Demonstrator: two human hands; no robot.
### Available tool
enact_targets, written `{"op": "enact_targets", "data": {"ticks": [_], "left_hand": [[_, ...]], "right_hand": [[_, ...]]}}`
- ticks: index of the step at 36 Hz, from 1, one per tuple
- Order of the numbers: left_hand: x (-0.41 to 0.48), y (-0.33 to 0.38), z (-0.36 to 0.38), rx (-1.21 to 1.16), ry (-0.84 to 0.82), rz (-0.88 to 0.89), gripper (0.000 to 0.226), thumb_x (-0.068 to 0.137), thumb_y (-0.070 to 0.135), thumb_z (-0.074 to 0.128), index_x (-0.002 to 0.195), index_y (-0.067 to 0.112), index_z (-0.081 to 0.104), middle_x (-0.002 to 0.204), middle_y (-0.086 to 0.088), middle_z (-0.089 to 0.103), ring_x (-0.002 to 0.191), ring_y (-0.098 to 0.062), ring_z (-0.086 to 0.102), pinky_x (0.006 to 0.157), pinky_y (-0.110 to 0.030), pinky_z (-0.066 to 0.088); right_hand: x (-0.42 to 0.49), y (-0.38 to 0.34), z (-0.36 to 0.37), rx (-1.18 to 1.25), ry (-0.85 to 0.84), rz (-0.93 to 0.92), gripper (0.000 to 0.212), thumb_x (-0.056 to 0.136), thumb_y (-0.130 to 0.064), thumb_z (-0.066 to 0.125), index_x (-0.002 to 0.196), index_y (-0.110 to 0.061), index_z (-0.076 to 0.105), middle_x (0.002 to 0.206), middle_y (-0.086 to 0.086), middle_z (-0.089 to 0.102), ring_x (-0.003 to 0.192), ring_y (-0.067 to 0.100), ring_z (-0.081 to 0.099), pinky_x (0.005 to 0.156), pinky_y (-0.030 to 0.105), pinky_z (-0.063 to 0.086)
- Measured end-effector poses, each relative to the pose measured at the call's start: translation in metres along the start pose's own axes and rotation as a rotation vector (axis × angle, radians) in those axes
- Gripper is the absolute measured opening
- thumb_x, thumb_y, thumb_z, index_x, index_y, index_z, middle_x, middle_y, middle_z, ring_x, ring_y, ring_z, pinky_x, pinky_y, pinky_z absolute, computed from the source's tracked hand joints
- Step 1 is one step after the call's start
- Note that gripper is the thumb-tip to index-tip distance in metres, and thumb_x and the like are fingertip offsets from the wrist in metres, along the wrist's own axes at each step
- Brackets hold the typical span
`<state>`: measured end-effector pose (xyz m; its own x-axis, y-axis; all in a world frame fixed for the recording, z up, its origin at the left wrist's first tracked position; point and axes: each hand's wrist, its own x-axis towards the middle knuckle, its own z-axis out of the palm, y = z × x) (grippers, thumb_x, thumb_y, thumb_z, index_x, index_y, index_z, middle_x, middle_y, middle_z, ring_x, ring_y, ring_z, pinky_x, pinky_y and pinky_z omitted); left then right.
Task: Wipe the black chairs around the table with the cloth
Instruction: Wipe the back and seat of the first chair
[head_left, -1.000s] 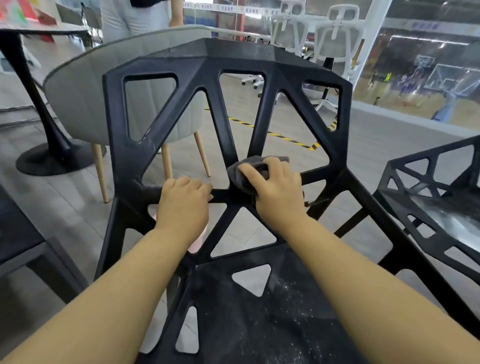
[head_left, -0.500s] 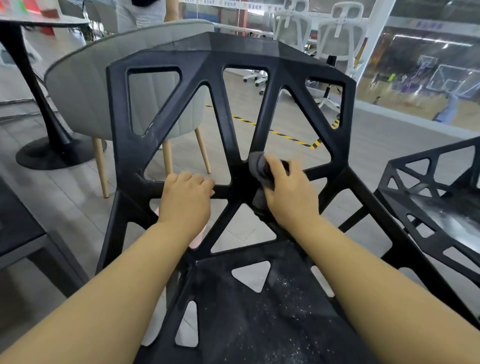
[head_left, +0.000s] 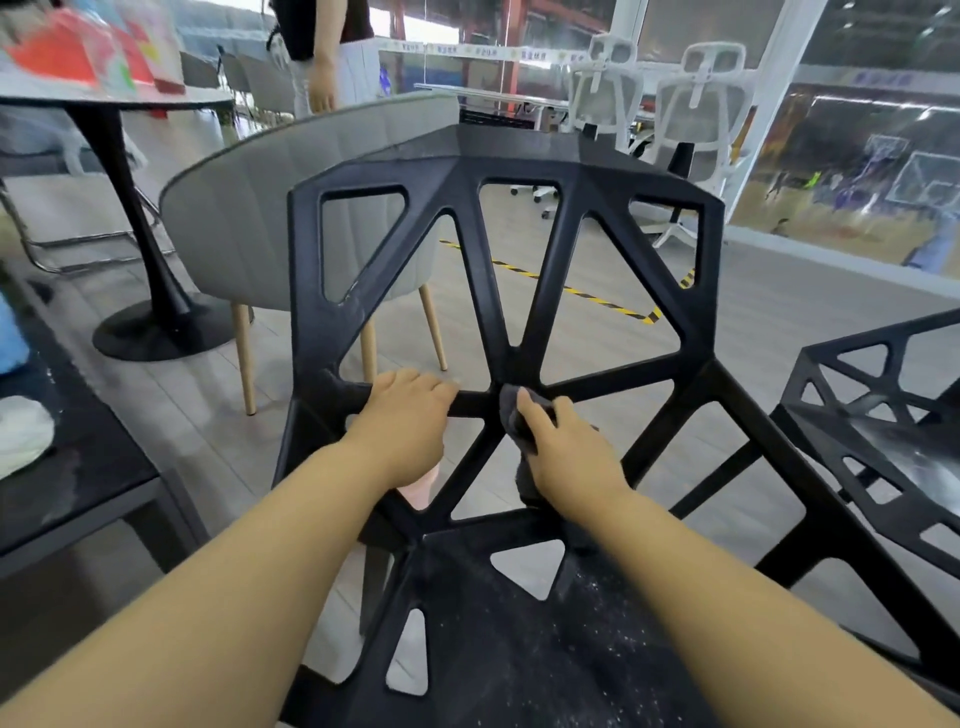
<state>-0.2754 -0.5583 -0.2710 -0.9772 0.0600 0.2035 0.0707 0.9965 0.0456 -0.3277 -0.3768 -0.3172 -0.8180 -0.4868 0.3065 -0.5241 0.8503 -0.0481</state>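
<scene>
Right hand (head_left: 566, 447) clamped on the dark grey cloth (head_left: 511, 415), index finger stretched along it; over the last second it has slid from the hub where the backrest struts meet onto the lower right diagonal strut, the cloth trailing below the wrist. Left hand (head_left: 405, 421) unchanged, fingers curled over the horizontal strut, steadying the black chair (head_left: 519, 156). Judgement: backrest centre is being worked strut by strut; upper frame probably remains. Seat (head_left: 571, 649) shows white specks, likely not wiped yet. Second black chair (head_left: 883, 415) stands to the right, apart, its seat pale with a dusty sheen; grey upholstered chair (head_left: 260, 208) behind.
</scene>
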Motion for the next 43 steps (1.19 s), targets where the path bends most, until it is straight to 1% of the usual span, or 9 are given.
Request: {"op": "enact_targets", "data": {"ticks": [6, 12, 15, 19, 23, 26, 31, 40, 43], "left_hand": [[-0.027, 0.000, -0.022, -0.086, -0.029, 0.055, 0.039, 0.097, 0.022, 0.046, 0.136, 0.019, 0.045, 0.138, 0.004, 0.044, 0.127, -0.017, 0.037, 0.108, -0.029, 0.025], [-0.081, -0.017, -0.026, -0.273, 0.400, -0.110, 0.022, 0.085, 0.008, 0.063, 0.106, 0.011, 0.064, 0.104, -0.002, 0.059, 0.101, -0.022, 0.053, 0.087, -0.030, 0.045], [-0.103, -0.029, -0.022, -0.307, 0.539, -0.334, 0.020, 0.079, 0.004, 0.068, 0.096, 0.007, 0.058, 0.096, -0.005, 0.049, 0.091, -0.026, 0.047, 0.078, -0.024, 0.031], [-0.113, -0.034, -0.020, -0.527, 0.416, -0.613, 0.035, 0.090, 0.023, 0.059, 0.121, 0.009, 0.049, 0.114, -0.006, 0.049, 0.106, -0.025, 0.047, 0.087, -0.031, 0.040], [-0.114, -0.031, -0.023, -0.565, 0.336, -0.587, 0.020, 0.098, 0.027, 0.043, 0.106, 0.015, 0.057, 0.089, -0.004, 0.062, 0.080, -0.023, 0.055, 0.067, -0.033, 0.042], [-0.117, -0.032, -0.024, -0.576, 0.369, -0.552, 0.021, 0.099, 0.027, 0.041, 0.103, 0.015, 0.058, 0.086, -0.003, 0.061, 0.080, -0.021, 0.056, 0.066, -0.033, 0.043], [-0.120, -0.033, -0.027, -0.599, 0.363, -0.532, 0.019, 0.099, 0.025, 0.041, 0.103, 0.015, 0.057, 0.092, -0.001, 0.061, 0.081, -0.017, 0.053, 0.067, -0.028, 0.039], [-0.120, -0.034, -0.030, -0.606, 0.347, -0.526, 0.016, 0.099, 0.023, 0.041, 0.090, 0.018, 0.053, 0.083, 0.004, 0.055, 0.071, -0.010, 0.047, 0.054, -0.017, 0.032], [-0.121, -0.034, -0.030, -0.623, 0.337, -0.523, 0.016, 0.099, 0.023, 0.041, 0.091, 0.020, 0.054, 0.083, 0.005, 0.056, 0.071, -0.006, 0.048, 0.056, -0.012, 0.032]], "right_hand": [[0.006, -0.002, -0.029, 0.147, -0.048, 0.069, 0.053, 0.096, -0.029, 0.049, 0.146, -0.029, 0.030, 0.127, 0.009, 0.042, 0.106, 0.034, 0.052, 0.080, 0.038, 0.045], [0.014, -0.041, -0.049, 0.243, 0.144, -0.056, 0.047, 0.093, -0.032, 0.057, 0.136, -0.026, 0.041, 0.112, 0.007, 0.048, 0.094, 0.032, 0.054, 0.068, 0.031, 0.038], [0.018, -0.068, -0.053, 0.295, 0.218, -0.152, 0.047, 0.093, -0.029, 0.058, 0.137, -0.023, 0.043, 0.115, 0.009, 0.049, 0.093, 0.033, 0.054, 0.068, 0.031, 0.038], [0.033, -0.097, -0.064, 0.411, 0.338, -0.219, 0.047, 0.092, -0.024, 0.060, 0.137, -0.019, 0.046, 0.124, 0.014, 0.048, 0.104, 0.035, 0.054, 0.082, 0.035, 0.046], [0.062, -0.115, -0.088, 0.458, 0.513, -0.243, 0.047, 0.090, -0.019, 0.062, 0.135, -0.013, 0.049, 0.115, 0.017, 0.050, 0.097, 0.034, 0.054, 0.082, 0.038, 0.048], [0.087, -0.125, -0.106, 0.446, 0.582, -0.253, 0.046, 0.091, -0.019, 0.061, 0.134, -0.014, 0.050, 0.114, 0.018, 0.049, 0.095, 0.035, 0.053, 0.081, 0.041, 0.049], [0.099, -0.141, -0.103, 0.345, 0.491, -0.337, 0.052, 0.093, -0.018, 0.057, 0.142, -0.012, 0.041, 0.120, 0.020, 0.047, 0.094, 0.035, 0.052, 0.080, 0.041, 0.047], [0.050, -0.126, -0.042, 0.125, 0.345, -0.820, 0.051, 0.077, -0.003, 0.065, 0.127, -0.001, 0.056, 0.092, 0.021, 0.055, 0.070, 0.032, 0.050, 0.053, 0.035, 0.043], [0.057, -0.116, -0.052, 0.029, 0.311, -0.901, 0.050, 0.076, -0.008, 0.052, 0.126, -0.004, 0.056, 0.088, 0.019, 0.054, 0.067, 0.033, 0.051, 0.051, 0.032, 0.038]]}}
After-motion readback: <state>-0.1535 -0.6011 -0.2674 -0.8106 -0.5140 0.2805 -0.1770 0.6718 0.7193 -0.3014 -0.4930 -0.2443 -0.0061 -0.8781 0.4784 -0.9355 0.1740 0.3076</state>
